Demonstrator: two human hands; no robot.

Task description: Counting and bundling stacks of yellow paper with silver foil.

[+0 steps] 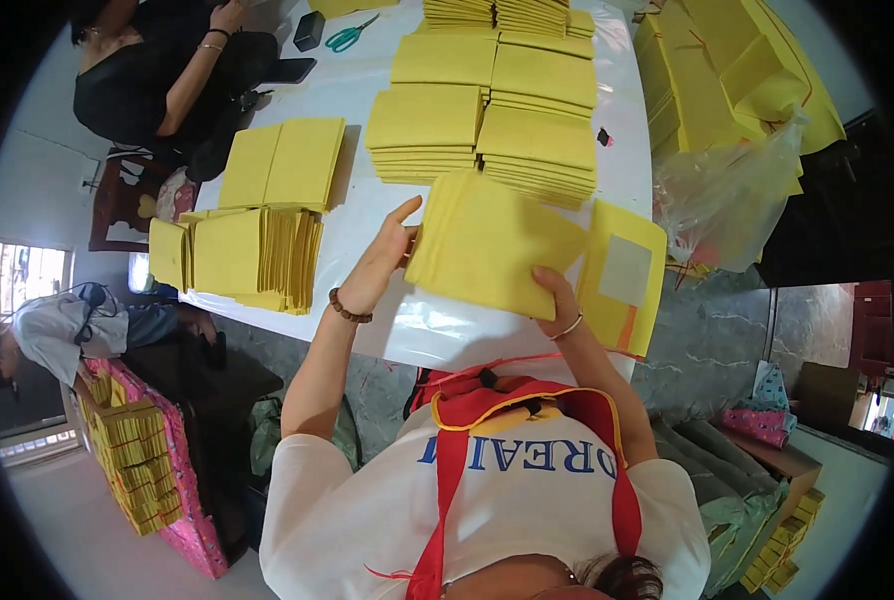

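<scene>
Above the near part of the table, between both hands, a yellow bundle, slightly slanted, with layered folds showing along the left side. Gripped at the near right corner by the right hand, thumb on top, fingers mostly hidden beneath. Met along the left edge by the left hand, half open, one digit lifted; cannot tell any support from below on that side. Looks mostly dependent on the right-hand pinch, so could sag, twist or fan apart from a slack hold. Could also crease under the thumb from too hard a press.

Just beyond, partly covered in view by the bundle, tall yellow piles; cannot tell touching from hovering. Might shed a few top pieces after a low or hasty swing of the bundle.

To the right, just beside the right hand, a flat packet with a grey patch, close to the table's corner: liable to slide off after a nudge from the wrist.

To the left, near the left forearm, a row of pieces, apparently on edge, close to the table's near side. Might topple from an elbow bump.

Farther right, beside the table, a clear bag, possibly a snag for a wide reach.
</scene>
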